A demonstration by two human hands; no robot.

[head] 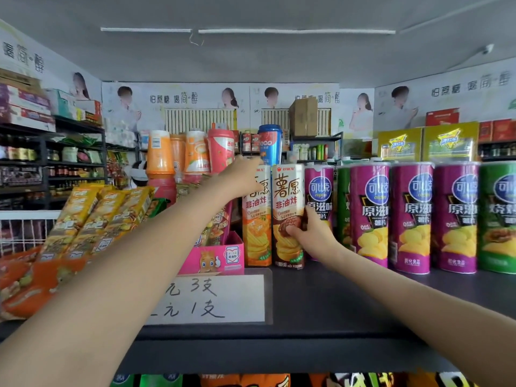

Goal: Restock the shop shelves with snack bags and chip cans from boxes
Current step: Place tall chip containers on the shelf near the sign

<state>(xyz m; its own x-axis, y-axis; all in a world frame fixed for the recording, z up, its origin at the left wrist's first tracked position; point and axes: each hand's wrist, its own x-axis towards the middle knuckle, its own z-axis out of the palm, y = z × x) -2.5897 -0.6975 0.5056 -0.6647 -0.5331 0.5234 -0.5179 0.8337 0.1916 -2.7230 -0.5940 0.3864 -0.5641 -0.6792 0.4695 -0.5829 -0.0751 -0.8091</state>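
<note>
While the right hand [310, 233] grips the brown chip box [287, 216] upright on the shelf [363, 300], left hand [245, 177] cupped over the orange box [257, 219]; nudge both flush, labels forward

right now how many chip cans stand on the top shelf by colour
purple cans: 4
green cans: 2
orange can: 1, left hand on it
brown can: 1, right hand gripping it
total: 8
</note>
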